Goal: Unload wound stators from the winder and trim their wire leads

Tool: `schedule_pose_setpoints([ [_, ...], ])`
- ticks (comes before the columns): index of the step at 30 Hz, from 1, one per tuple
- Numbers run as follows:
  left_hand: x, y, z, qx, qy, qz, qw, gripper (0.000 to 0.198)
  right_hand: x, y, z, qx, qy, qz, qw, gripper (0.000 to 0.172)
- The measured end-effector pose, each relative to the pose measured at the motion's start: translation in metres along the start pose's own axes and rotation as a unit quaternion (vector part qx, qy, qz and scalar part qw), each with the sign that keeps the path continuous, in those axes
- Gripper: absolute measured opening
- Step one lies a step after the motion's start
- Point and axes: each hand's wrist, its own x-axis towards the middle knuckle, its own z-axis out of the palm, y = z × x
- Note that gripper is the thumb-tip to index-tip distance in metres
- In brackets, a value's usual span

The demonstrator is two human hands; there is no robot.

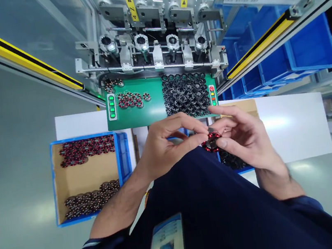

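Note:
A small motor stator (pixel 212 141) with red copper windings is held up in front of my body. My right hand (pixel 244 135) pinches it between thumb and fingers, the index finger stretched out. From the other side, my left hand (pixel 176 141) has thumb and index finger closed at its edge, by a small dark piece. Whether that piece belongs to the stator I cannot tell. Beyond my hands, on the green work surface (pixel 153 112), lie a group of red-wound stators (pixel 129 100) and a dense block of black unwound cores (pixel 185 94).
A winding machine (pixel 156 51) with several spindles rises behind the green surface. Button panels (pixel 111 107) stand at both sides. At left, a blue bin (pixel 55 184) holds stators on cardboard. Blue bins (pixel 310 46) are stacked at right. Black parts (pixel 233 160) sit below my right hand.

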Motion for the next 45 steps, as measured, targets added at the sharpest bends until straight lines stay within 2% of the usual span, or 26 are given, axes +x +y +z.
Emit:
schedule_pose_setpoints([
  [5,-0.004,-0.006,0.003,0.032,-0.006,0.020,0.999,0.010,-0.002,0.007,-0.002,-0.023,0.009,0.002,1.000,0.065],
  [8,-0.004,-0.010,0.004,0.023,-0.014,0.015,1.000,0.018,0.000,0.010,-0.001,-0.029,0.013,-0.008,0.999,0.067],
  [10,-0.005,-0.021,0.008,-0.009,-0.017,-0.005,1.000,0.026,0.001,0.011,-0.001,-0.011,0.010,-0.020,1.000,0.066],
  [14,-0.011,-0.060,0.014,-0.069,-0.031,-0.081,0.994,0.039,0.001,0.007,-0.003,0.032,0.024,-0.036,0.999,0.063],
  [16,-0.015,-0.070,0.010,-0.058,-0.004,-0.089,0.994,0.039,0.000,0.002,-0.004,0.028,0.032,-0.021,0.999,0.068],
  [18,-0.017,-0.064,0.003,-0.010,0.046,-0.029,0.998,0.037,0.002,-0.002,-0.004,0.015,0.031,-0.004,0.999,0.070],
  [20,-0.018,-0.044,-0.003,0.072,0.072,0.078,0.992,0.063,0.004,-0.004,-0.003,0.009,0.021,0.000,1.000,0.069],
  [22,-0.018,-0.019,-0.005,0.165,0.051,0.159,0.972,0.088,0.006,-0.003,-0.001,0.009,0.005,-0.004,1.000,0.068],
  [23,-0.018,-0.008,-0.003,0.204,0.038,0.181,0.961,0.089,0.007,-0.002,0.000,0.009,-0.004,-0.006,1.000,0.069],
  [25,-0.018,0.004,0.001,0.253,0.019,0.191,0.948,0.074,0.009,0.000,0.002,0.008,-0.020,-0.003,1.000,0.070],
  [27,-0.019,0.004,0.005,0.258,0.021,0.179,0.949,0.064,0.010,0.000,0.004,0.005,-0.037,0.000,0.999,0.071],
  [30,-0.020,-0.005,0.006,0.257,0.037,0.180,0.949,0.067,0.011,-0.002,0.006,-0.042,-0.017,-0.025,0.999,0.067],
  [31,-0.020,-0.007,0.005,0.257,0.040,0.187,0.947,0.070,0.011,-0.002,0.006,-0.071,0.003,-0.047,0.996,0.060],
  [33,-0.020,-0.011,0.004,0.264,0.045,0.215,0.939,0.073,0.012,-0.004,0.006,-0.122,0.040,-0.093,0.987,0.035],
  [35,-0.017,-0.011,0.004,0.271,0.061,0.258,0.925,0.066,0.013,-0.004,0.004,-0.139,0.067,-0.117,0.981,0.014],
  [36,-0.016,-0.011,0.004,0.272,0.075,0.277,0.918,0.059,0.014,-0.004,0.003,-0.138,0.084,-0.118,0.980,0.011],
  [38,-0.014,-0.008,0.004,0.270,0.104,0.289,0.913,0.047,0.015,-0.001,0.002,-0.119,0.134,-0.122,0.976,0.011],
  [40,-0.014,-0.006,0.005,0.262,0.145,0.270,0.915,0.041,0.016,0.002,0.001,-0.084,0.204,-0.150,0.964,0.014],
  [42,-0.015,-0.004,0.006,0.253,0.184,0.250,0.916,0.040,0.016,0.005,0.004,-0.063,0.247,-0.183,0.950,0.015],
  [44,-0.017,-0.003,0.007,0.247,0.205,0.222,0.921,0.037,0.013,0.007,0.010,-0.081,0.225,-0.193,0.952,0.012],
  [45,-0.019,-0.002,0.008,0.246,0.206,0.206,0.924,0.035,0.011,0.007,0.013,-0.097,0.196,-0.191,0.957,0.017],
])
